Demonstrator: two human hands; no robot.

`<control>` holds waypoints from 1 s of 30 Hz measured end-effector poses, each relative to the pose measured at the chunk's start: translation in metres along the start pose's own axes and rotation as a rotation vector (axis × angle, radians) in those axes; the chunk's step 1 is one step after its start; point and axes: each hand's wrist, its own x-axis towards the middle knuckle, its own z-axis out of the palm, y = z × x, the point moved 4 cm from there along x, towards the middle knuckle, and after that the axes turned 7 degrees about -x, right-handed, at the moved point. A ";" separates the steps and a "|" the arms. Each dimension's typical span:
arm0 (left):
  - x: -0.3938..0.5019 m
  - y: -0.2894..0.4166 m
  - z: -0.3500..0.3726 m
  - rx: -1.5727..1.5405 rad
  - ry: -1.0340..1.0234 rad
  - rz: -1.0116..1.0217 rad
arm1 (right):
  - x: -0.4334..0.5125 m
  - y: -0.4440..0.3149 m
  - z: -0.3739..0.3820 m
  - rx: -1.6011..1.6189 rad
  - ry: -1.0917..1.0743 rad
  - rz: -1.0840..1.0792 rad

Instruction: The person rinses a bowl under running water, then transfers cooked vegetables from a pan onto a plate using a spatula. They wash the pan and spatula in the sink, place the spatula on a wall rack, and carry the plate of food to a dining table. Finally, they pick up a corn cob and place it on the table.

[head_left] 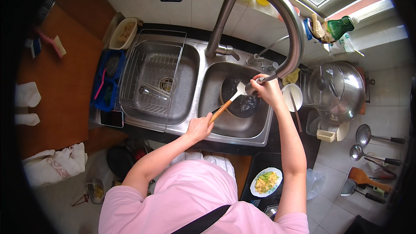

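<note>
My left hand grips the wooden handle of a white-headed spatula. A short dark bar beside that handle also runs to the fingers; it may be the pan's handle. The spatula's head is over a dark round pan in the right sink basin. Clear water glints in the pan. My right hand holds the spray head of the tall curved metal faucet, low over the pan and next to the spatula's head. Part of the pan is hidden behind the right hand and spray head.
A wire rack spans the left basin. Right of the sink are a white bowl with chopsticks and a large lidded steel pot. A plate of food stands near my right arm. A phone lies by the left basin.
</note>
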 end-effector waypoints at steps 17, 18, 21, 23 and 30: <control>0.026 0.002 0.037 -0.091 -0.163 -0.273 | -0.060 -0.085 0.016 -0.699 0.071 0.063; 0.029 0.003 0.037 -0.133 -0.207 -0.314 | -0.065 -0.119 0.035 -0.599 -0.073 0.020; 0.040 -0.023 0.088 -0.426 -0.013 -0.242 | -0.067 -0.221 0.136 -0.351 -0.436 -0.197; 0.036 -0.023 0.083 -0.743 0.017 -0.255 | -0.055 -0.269 0.226 -0.017 -0.659 -0.315; -0.037 -0.040 0.071 -1.357 -0.329 -0.210 | 0.049 -0.353 0.516 0.710 -0.705 0.162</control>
